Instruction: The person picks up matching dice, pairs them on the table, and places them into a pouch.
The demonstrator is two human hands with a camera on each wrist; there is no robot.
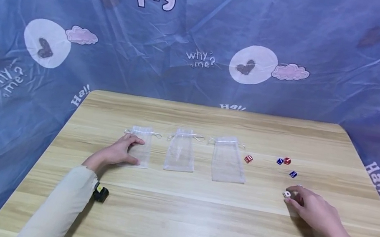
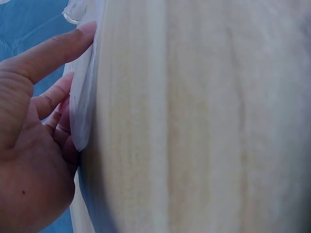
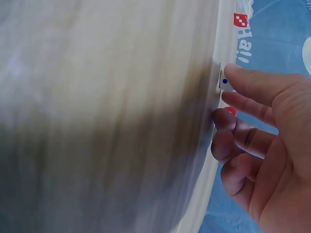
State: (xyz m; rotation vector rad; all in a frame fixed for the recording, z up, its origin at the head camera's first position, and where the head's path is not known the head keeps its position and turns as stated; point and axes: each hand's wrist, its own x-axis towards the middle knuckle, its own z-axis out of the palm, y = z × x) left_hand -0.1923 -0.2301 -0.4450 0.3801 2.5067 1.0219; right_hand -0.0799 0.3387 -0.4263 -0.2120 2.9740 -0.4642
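Three sheer white drawstring bags lie flat in a row: a left bag [image 1: 143,152], a middle bag [image 1: 181,151] and a right bag [image 1: 229,161]. My left hand [image 1: 119,150] rests on the left bag, thumb and forefinger spread apart over its mesh. In the left wrist view, the thumb and fingers touch the bag's cloth [image 2: 85,107]. On the right side, my right hand [image 1: 316,210] pinches a white die [image 1: 287,194] between thumb and forefinger, low at the tabletop. The right wrist view shows the white die [image 3: 225,82] at the thumb tip; its other fingers are curled.
Beyond the right hand lie a red die [image 1: 287,161], a blue die [image 1: 280,161] and a second blue die [image 1: 293,174]. Another red die [image 1: 248,159] sits beside the right bag. A printed blue cloth [image 1: 196,81] hangs behind the wooden table [image 1: 194,221].
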